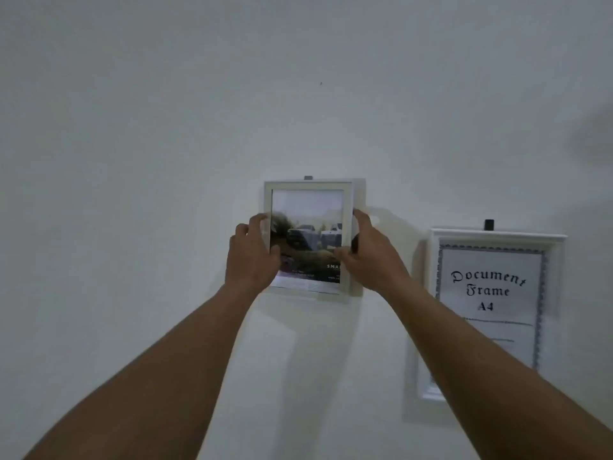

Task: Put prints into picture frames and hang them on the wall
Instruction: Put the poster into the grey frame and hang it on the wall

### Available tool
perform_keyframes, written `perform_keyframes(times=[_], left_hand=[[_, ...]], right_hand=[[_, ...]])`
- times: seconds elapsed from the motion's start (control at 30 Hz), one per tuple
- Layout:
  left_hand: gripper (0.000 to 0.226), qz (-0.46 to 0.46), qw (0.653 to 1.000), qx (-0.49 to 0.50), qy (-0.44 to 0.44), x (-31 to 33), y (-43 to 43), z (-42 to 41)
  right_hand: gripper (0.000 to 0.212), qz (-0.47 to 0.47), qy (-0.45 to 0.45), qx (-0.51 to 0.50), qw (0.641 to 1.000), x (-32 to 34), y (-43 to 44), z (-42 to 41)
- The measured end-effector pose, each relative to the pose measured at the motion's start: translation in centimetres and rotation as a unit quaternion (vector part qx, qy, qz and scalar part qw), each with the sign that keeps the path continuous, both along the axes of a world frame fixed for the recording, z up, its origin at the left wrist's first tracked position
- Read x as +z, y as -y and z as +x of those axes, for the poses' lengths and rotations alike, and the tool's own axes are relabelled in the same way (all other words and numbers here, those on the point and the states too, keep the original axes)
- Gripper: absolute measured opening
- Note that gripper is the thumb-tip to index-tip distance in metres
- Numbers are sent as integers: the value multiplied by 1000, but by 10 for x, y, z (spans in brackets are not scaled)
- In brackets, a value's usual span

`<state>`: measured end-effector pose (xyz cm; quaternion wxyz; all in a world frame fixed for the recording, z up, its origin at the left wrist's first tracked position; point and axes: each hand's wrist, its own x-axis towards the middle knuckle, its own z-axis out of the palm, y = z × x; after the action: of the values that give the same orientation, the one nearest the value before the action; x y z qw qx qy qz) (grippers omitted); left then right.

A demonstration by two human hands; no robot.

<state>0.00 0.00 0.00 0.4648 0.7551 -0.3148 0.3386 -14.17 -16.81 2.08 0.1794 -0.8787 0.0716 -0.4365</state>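
A small white picture frame [309, 185] with a print of parked cars [308, 237] is held flat against the white wall. My left hand [253, 255] grips its left edge, thumb on the front. My right hand [368, 252] grips its right edge, thumb over the glass. A small grey hook [308, 177] shows just above the frame's top edge. Whether the frame hangs on it is hidden.
A larger white frame [491, 235] reading "Document Frame A4" hangs to the right on a dark hook [489, 224]; my right forearm crosses its lower left corner. A tiny dark mark [320, 83] sits higher on the bare wall [166, 127].
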Motion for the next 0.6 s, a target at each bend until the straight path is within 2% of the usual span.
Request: perform_keyframes(times=[0.07,0.2,0.6], left_hand=[[69,-41,999,1,6,0,3,7],[70,-58,997,-47,-12,-1,7,16],[69,-108,980,-157,-58,9,-11,9]], right_hand=[[82,11,9,0,1000,-2,-1,8],[93,53,13,-5,998,-8,-4,16],[96,92,59,8,994,-3,-3,11]])
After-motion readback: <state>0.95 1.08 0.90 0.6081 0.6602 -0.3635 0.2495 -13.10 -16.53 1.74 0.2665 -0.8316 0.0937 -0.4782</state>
